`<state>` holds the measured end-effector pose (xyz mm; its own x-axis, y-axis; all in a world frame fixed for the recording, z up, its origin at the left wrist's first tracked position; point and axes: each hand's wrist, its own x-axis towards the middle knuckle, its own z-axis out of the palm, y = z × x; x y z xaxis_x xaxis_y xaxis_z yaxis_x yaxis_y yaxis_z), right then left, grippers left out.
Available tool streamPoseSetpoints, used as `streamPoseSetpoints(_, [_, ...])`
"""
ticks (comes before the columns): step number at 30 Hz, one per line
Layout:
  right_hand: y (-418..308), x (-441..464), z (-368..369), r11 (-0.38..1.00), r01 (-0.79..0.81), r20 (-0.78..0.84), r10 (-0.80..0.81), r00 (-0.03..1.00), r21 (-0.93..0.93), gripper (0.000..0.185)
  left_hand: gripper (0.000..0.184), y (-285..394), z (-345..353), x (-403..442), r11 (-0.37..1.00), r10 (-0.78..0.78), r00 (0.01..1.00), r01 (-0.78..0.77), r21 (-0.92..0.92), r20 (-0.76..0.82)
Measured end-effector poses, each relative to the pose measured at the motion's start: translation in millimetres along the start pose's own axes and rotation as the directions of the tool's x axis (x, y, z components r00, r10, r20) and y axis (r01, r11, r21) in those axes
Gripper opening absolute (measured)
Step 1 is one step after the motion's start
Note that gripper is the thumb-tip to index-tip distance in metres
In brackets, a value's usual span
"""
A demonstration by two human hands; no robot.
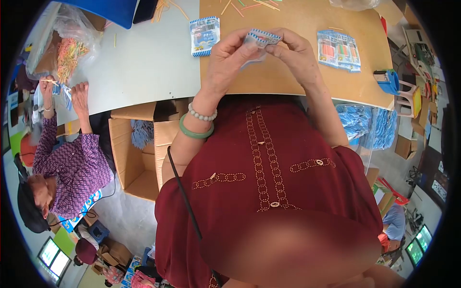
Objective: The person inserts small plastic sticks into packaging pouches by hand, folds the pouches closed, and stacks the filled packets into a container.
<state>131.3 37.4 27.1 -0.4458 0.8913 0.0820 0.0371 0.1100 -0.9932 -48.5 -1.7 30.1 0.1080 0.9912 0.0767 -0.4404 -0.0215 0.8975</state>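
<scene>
Above the table's front edge, my left hand (225,60) and my right hand (295,55) both grip a small clear plastic packet (259,43) with a blue and white striped edge. The thumbs and fingers of both hands pinch its upper part. Just left of my hands, a blue and white packet (205,36) lies flat on the table. To the right lies another blue and white packet (338,51) with coloured sticks showing through it. What is inside the held packet is hard to make out.
Coloured sticks (249,6) lie at the table's far side. A co-worker (72,168) handles small packets at the left, beside a clear bag of sticks (72,53). A blue container (386,81) sits at the right edge. Below the table stands a cardboard box (137,168).
</scene>
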Motion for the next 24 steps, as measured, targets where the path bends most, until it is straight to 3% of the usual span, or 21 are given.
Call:
streamPoseSetpoints(2, [9.9,0.1,-0.5,0.997,0.036,-0.013,-0.035,0.999,0.071,0.022,0.026,-4.2,-1.9,2.3,1.000,-0.007,1.000,0.007,-0.022,-0.012])
streamPoseSetpoints(4, [22.8,0.5,0.8,0.999,-0.041,0.009,0.041,0.999,0.029,0.022,0.026,-13.9,-9.4,8.3,0.965,-0.106,0.994,0.107,0.238,-0.018])
streamPoseSetpoints(8, [23.2,-2.6,-1.0,0.994,-0.083,-0.005,0.084,0.996,0.074,0.019,0.022,-12.6,-11.1,4.8,0.957,-0.148,0.988,0.153,0.247,-0.038])
streamPoseSetpoints(10, [16.5,-3.3,1.2,0.984,-0.106,-0.013,0.109,0.994,0.143,0.017,0.017,-14.6,-7.4,7.5,0.903,0.112,0.994,-0.107,0.416,0.010])
streamPoseSetpoints(12, [22.9,-4.8,2.0,0.986,-0.116,0.093,0.105,0.990,0.123,0.016,0.017,-14.1,-3.3,7.8,0.919,0.100,0.995,-0.104,0.381,0.028])
streamPoseSetpoints(13, [25.2,-5.2,1.5,0.988,-0.109,0.047,0.105,0.993,0.109,0.016,0.017,-13.8,-0.6,9.6,0.927,0.099,0.995,-0.092,0.364,0.000])
streamPoseSetpoints(18, [27.6,-13.0,1.3,0.921,-0.150,0.054,0.140,0.989,0.360,0.022,0.017,-14.3,12.7,18.1,0.926,0.060,0.998,-0.068,0.372,0.033])
streamPoseSetpoints(20, [27.4,-17.6,0.9,0.943,-0.127,0.006,0.131,0.991,0.308,0.021,0.018,-15.1,17.7,20.5,0.924,0.037,0.999,-0.042,0.380,0.019])
streamPoseSetpoints(22, [27.6,-24.3,-4.2,0.960,-0.114,-0.030,0.126,0.992,0.256,0.020,0.022,-19.5,26.4,25.4,0.978,-0.054,0.997,0.040,0.206,0.060])
streamPoseSetpoints(24, [21.0,-29.2,-21.2,0.973,-0.125,-0.165,0.157,0.974,0.193,0.016,0.023,-14.5,31.4,27.4,0.989,-0.076,0.997,0.073,0.130,0.022])
